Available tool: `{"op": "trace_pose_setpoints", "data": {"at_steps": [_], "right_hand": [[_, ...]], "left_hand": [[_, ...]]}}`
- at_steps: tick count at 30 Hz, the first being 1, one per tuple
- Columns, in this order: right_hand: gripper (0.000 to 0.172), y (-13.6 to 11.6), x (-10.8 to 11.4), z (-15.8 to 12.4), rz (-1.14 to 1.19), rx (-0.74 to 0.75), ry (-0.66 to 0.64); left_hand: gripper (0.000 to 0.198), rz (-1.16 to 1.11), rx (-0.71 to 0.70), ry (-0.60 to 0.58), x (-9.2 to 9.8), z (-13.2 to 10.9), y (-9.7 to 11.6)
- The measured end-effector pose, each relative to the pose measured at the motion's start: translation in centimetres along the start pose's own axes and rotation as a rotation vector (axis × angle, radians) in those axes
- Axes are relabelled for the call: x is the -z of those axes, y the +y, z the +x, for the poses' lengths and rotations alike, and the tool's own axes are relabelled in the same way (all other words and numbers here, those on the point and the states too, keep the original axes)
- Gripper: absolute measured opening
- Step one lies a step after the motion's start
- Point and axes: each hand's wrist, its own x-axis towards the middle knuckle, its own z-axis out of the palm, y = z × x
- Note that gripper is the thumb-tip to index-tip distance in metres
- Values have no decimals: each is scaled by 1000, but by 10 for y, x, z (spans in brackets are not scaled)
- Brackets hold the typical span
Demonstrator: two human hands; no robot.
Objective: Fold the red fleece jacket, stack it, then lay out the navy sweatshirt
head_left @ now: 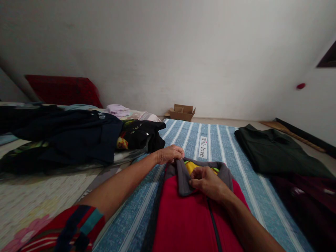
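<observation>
A red zip-up jacket (pixel 181 217) with a grey collar lies front side up before me, its dark zipper running down the middle. My left hand (pixel 171 154) pinches the collar at its far left corner. Over the neck opening, my right hand (pixel 207 180) has its fingers closed at the inner edge of the collar's left flap. Yellow lining with a bit of green shows inside the neck. The jacket's lower end runs out of view.
Beneath the jacket is a blue striped sheet (pixel 178 134). Dark clothes (pixel 78 136) are heaped at left, beside a red object (pixel 63 91). At right lie a folded dark green garment (pixel 280 150) and a maroon one (pixel 304 206). An open cardboard box (pixel 183 112) stands by the wall.
</observation>
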Motion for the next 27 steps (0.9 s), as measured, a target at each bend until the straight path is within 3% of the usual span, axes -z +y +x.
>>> {"op": "trace_pose_setpoints", "data": {"at_steps": [4, 10, 16, 27], "right_hand": [[4, 5, -1, 2, -16, -1, 34], [11, 8, -3, 4, -131, -9, 135], [17, 1, -3, 0, -351, 17, 201], [25, -16, -5, -13, -672, 1, 243]], "left_hand": [[20, -87, -91, 89, -3, 0, -8], [23, -140, -171, 126, -1, 3, -19], [21, 63, -216, 127, 1, 10, -26], [14, 383, -267, 338, -17, 4, -25]]}}
